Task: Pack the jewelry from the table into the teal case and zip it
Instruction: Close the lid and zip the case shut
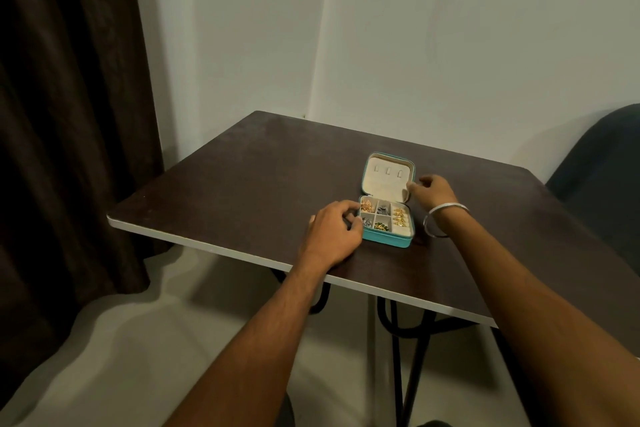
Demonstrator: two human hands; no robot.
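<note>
The case [388,236] sits open on the table [242,184], right of frame centre, lid [386,180] upright. Jewelry [398,215] fills the tray compartments. Left hand [332,232] rests against the case's left side, fingers curled at its edge. Right hand [433,189] pinches the lid's right edge. A bangle [440,222] circles the right wrist.

Single head-worn wide-angle view; faces forward and steeply down over the dark table [242,184] toward a room corner; both forearms enter from the bottom edge; the teal case [388,240] sits mid-frame at arm's reach; no second view shares coverage.
</note>
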